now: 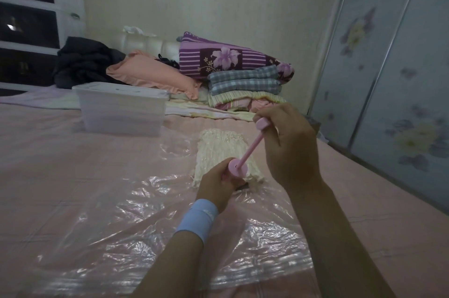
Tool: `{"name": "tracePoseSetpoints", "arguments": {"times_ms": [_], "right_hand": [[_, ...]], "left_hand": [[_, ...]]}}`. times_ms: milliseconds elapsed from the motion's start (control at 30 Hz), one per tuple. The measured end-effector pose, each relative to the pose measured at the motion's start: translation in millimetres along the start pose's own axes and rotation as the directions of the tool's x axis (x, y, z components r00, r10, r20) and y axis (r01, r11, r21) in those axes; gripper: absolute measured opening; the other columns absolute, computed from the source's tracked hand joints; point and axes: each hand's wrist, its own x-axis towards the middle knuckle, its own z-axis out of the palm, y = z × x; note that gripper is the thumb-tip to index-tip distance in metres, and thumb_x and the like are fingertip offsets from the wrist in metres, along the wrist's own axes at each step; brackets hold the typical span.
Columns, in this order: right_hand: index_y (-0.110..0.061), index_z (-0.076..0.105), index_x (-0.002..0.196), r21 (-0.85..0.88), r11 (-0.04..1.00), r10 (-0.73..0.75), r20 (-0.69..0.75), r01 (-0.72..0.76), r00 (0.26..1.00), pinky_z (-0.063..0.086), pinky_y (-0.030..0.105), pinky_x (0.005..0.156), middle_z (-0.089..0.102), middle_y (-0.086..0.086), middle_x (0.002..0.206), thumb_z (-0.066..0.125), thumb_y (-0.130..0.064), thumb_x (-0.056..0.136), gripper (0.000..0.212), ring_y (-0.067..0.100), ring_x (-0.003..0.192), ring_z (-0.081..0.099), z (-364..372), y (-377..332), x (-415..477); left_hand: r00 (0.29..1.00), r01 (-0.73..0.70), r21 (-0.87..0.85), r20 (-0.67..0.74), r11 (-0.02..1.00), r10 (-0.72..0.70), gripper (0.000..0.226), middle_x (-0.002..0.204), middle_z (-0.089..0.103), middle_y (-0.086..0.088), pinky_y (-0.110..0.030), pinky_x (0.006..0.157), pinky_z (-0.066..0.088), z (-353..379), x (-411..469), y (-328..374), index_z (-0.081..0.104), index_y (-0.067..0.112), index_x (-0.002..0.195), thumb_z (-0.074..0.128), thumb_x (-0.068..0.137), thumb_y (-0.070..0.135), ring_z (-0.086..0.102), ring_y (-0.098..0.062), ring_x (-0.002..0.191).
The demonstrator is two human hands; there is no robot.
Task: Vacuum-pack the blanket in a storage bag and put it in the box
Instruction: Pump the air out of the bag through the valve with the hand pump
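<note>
**Pink pump (245,152) held over the bagged blanket (218,149)**

Pink plastic showed in both hands. The left hand (216,184), with a pale blue wristband (196,218) below it, had its fingers curled round the pump's barrel just under the round top collar. The barrel's lower end was hidden behind that hand. The right hand (289,142) was higher and further off, its fingers wrapped round the pump's handle knob. The thin rod stood extended and slanted between the two hands.

The cream blanket lay folded and tightly wrinkled inside the clear storage bag (121,212). The bag was spread flat and crinkled across the pink sheet of the bed (48,164). The pump sat over the blanket's near end, and most of the bag's loose plastic lay nearer the camera.

The translucent white box (121,113) stood on the bed beyond the bag and to the left, apart from it, with a lid on it.

Behind the box lay a peach pillow (150,76) and a heap of dark clothes (82,62). To the right of the pillow was a stack of folded bedding (243,81), with a purple flowered quilt (226,57) at the back. A white drawer unit (36,6) stood at far left, and a flower-patterned sliding wardrobe (388,79) at right.
</note>
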Motion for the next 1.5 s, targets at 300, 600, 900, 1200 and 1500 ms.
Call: {"name": "tracePoseSetpoints", "arguments": {"times_ms": [300,600,900,1200,1500], "right_hand": [[-0.013,0.071,0.106,-0.051,0.951,0.3,0.378,-0.303,0.876,0.05,0.035,0.08,0.064,0.004,0.103,0.039,-0.027,0.091,0.038,0.023,0.096,0.058,61,27,-74],[-0.014,0.068,0.089,-0.063,0.991,0.128,0.271,-0.116,0.954,0.043,0.032,0.064,0.066,0.002,0.09,0.04,-0.018,0.087,0.028,0.025,0.077,0.058,30,13,-39],[-0.006,0.07,0.096,-0.058,0.998,-0.014,-0.072,0.01,0.997,0.051,0.03,0.077,0.068,0.005,0.095,0.052,-0.009,0.097,0.018,0.022,0.089,0.061,10,4,-8],[-0.012,0.069,0.097,-0.131,0.971,0.235,0.428,-0.197,0.873,0.043,0.033,0.065,0.055,0.004,0.092,0.053,-0.023,0.094,0.02,0.023,0.087,0.052,55,37,-80],[-0.01,0.07,0.097,-0.072,0.997,-0.011,0.114,0.019,0.993,0.052,0.028,0.073,0.067,0.005,0.095,0.051,-0.016,0.095,0.02,0.019,0.084,0.06,-5,5,-5]], "left_hand": [[1.0,-0.006,0.05,-0.008,0.999,0.006,0.025,0.068,0.063,0.016,-0.004,0.054,0.04,4,-2,0,0.061,0.037,0.084,0.061,0.089,0.012,0.056,0.011,0.058],[0.999,-0.029,0.023,-0.038,0.999,0.03,0.029,0.079,0.065,0.015,-0.002,0.057,0.041,6,-6,6,0.064,0.029,0.099,0.065,0.085,0.005,0.057,0.014,0.063],[1.0,-0.03,0.044,-0.003,0.999,0.03,0.031,0.092,0.068,0.012,0.001,0.063,0.04,7,-4,-1,0.066,0.027,0.11,0.069,0.084,0.01,0.057,0.019,0.074],[1.0,-0.029,0.056,-0.007,0.998,0.03,0.028,0.058,0.06,0.022,-0.005,0.053,0.039,12,-7,2,0.058,0.037,0.078,0.058,0.093,0.013,0.053,0.009,0.051],[0.998,-0.042,0.029,-0.039,0.999,0.043,0.035,0.086,0.068,0.017,-0.001,0.062,0.041,7,-7,4,0.063,0.038,0.1,0.068,0.085,0.006,0.059,0.015,0.074]]}}
